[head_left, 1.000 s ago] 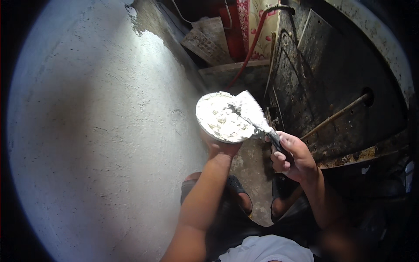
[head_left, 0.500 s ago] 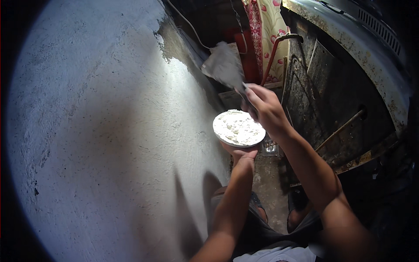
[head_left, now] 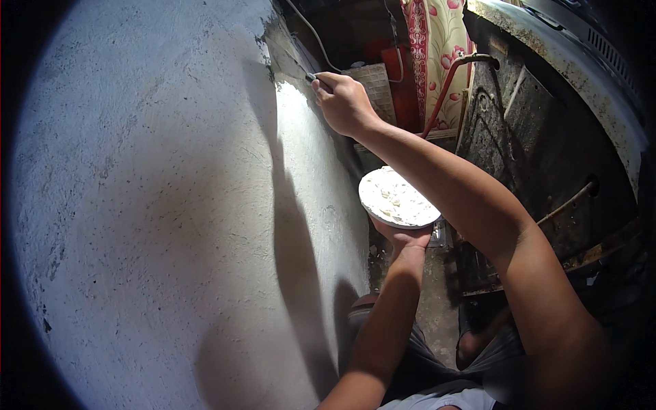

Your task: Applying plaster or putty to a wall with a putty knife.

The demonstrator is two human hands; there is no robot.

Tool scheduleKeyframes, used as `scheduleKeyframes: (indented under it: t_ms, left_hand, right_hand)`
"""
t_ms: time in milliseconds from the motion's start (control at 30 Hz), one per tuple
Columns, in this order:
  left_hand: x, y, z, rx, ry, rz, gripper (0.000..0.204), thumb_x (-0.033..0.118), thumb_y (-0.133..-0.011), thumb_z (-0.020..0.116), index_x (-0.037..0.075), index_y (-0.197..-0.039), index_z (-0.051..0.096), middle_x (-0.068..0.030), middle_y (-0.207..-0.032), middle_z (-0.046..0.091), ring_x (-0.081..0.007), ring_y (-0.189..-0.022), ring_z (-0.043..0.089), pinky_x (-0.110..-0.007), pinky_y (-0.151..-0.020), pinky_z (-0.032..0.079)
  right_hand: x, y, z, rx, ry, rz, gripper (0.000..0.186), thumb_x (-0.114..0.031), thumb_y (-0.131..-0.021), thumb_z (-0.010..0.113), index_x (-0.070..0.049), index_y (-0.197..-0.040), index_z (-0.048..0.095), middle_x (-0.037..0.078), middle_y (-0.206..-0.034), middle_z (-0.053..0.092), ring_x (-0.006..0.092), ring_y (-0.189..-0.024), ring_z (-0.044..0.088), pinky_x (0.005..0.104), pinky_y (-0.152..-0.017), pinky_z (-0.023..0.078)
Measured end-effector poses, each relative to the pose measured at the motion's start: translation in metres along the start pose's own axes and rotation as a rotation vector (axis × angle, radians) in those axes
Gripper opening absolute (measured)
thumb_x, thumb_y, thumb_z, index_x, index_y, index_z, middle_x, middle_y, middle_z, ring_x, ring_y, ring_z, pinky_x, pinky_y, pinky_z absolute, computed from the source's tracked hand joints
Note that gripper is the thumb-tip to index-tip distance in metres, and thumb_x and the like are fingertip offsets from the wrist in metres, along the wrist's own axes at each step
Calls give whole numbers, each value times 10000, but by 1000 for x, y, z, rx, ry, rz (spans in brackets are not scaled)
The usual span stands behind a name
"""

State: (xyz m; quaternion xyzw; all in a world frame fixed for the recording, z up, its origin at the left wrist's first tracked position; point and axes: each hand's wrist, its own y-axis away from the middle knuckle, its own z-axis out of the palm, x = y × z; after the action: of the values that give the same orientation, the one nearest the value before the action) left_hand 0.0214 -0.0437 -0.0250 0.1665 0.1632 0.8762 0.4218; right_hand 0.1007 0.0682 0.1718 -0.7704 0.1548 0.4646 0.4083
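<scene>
Up at the far top of the pale wall (head_left: 171,205), the right hand (head_left: 345,106) was in action, its fingers curled tight round a dark-handled tool (head_left: 312,78), whose blade was too thin and shadowed to make out clearly! Down below, the left hand (head_left: 404,237) bore the round dish (head_left: 389,223) from underneath; whether those hidden fingers were spread or pressed together, you couldn't tell. And what a load: white paste (head_left: 393,195) lay thick and lumpy across the dish, plenty in reserve, well apart from the tool. So, the score? Most of the wall already wore a whitish coat, rough and pitted in places. But the grey-brown strip (head_left: 281,42) by the far edge stood uncovered, right beside the tool, and that looked like the main stretch left. Well along, by this reckoning, yet unfinished!
</scene>
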Motion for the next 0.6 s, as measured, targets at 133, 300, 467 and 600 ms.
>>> scheduleKeyframes:
  t_ms: [133, 300, 467, 600]
  left_hand:
    - [3, -9, -7, -4, 49, -12, 890, 847, -851, 399, 258, -1515, 456, -12, -1543, 470, -286, -1422, 434, -540, -1166, 346]
    - [4, 14, 17, 71, -4, -39, 883, 835, -852, 415, 260, -1521, 448, -5, -1550, 462, -282, -1425, 433, -538, -1167, 340]
    - [6, -6, -4, -57, 32, -9, 891, 834, -848, 443, 268, -1536, 429, -8, -1554, 454, -280, -1423, 437, -536, -1163, 353]
    - [3, -6, -3, -121, 21, 37, 877, 822, -857, 449, 270, -1538, 426, -7, -1553, 454, -279, -1420, 442, -531, -1162, 359]
  right_hand:
    - [-2, 5, 19, 140, 62, -148, 278, -260, -1029, 551, -27, -1068, 698, 253, -960, 678, 412, -945, 667, 485, -830, 512]
    - [9, 10, 40, 288, 6, -322, 192, -155, -994, 593, 26, -1015, 652, 280, -908, 646, 460, -898, 629, 511, -787, 493]
    - [-10, 9, 55, 199, -39, -178, 266, -179, -1026, 599, 47, -1159, 642, 265, -931, 682, 361, -813, 670, 410, -731, 506]
    - [-5, 14, 66, 222, -68, -328, 136, -95, -970, 613, 41, -978, 606, 289, -882, 623, 472, -831, 619, 516, -737, 476]
